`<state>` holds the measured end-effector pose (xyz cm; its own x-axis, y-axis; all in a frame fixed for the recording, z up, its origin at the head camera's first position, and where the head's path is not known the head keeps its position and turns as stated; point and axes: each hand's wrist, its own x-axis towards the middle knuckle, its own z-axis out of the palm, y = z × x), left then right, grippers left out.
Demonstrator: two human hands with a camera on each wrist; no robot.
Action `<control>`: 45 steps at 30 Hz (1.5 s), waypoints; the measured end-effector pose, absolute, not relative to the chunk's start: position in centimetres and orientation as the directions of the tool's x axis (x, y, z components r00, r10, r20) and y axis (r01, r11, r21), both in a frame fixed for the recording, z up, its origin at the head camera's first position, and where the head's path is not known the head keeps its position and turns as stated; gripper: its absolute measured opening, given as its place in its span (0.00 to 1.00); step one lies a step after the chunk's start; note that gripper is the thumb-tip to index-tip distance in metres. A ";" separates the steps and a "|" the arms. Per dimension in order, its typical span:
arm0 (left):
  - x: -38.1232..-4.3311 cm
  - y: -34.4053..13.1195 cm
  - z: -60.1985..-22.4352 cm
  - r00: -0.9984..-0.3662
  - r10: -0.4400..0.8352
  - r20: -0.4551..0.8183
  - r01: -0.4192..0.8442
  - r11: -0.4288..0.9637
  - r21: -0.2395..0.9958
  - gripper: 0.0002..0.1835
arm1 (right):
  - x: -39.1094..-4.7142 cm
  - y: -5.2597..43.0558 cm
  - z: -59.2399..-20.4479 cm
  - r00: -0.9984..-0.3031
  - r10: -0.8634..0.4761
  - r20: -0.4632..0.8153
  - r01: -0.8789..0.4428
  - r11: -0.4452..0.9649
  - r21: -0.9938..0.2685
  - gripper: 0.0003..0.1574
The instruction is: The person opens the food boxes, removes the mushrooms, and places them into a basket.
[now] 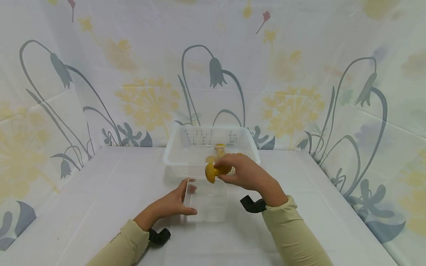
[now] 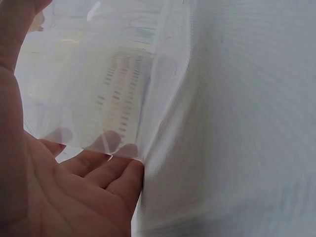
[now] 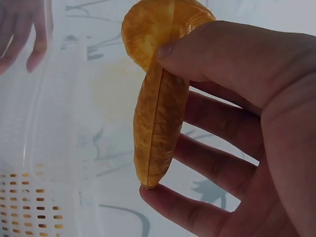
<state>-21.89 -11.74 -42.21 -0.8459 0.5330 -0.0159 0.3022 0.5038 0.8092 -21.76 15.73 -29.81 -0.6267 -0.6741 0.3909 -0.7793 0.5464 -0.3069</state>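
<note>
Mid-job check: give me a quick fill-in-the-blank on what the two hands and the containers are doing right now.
1. The right hand pinches an orange ____ between thumb and fingers.
2. The left hand rests against the side of the clear ____.
3. Behind that stands a white perforated ____, with more yellow-orange pieces inside.
4. Both arms wear ____ sleeves.

Missing words: slice; container; basket; beige

Orange fruit slice (image 3: 157, 133) is sitting pinched in the right hand (image 1: 244, 171), edge-on above the clear plastic container (image 1: 208, 201) (see-through, open-topped), which the left hand (image 1: 173, 203) is steadying on its left side.
</note>
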 end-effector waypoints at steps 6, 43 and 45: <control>-22.0 -11.8 -42.2 -0.840 0.542 -0.009 0.309 0.492 0.814 0.55 | -22.0 16.6 -29.5 -0.660 -0.622 0.422 -0.751 0.570 -0.333 0.16; -22.1 -11.9 -42.3 -0.832 0.555 -0.010 0.319 0.493 0.810 0.54 | -26.1 19.4 -32.0 -0.769 -0.285 0.572 -0.591 0.658 -0.467 0.22; -22.1 -11.9 -42.3 -0.832 0.555 -0.011 0.319 0.494 0.809 0.54 | -26.4 19.4 -32.3 -0.777 -0.263 0.571 -0.577 0.661 -0.480 0.22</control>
<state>-22.07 -11.90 -42.29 -0.8316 0.5553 -0.0109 0.3193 0.4941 0.8087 -26.39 19.39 -32.35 -0.7775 -0.2634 0.5711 -0.5766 0.6612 -0.4800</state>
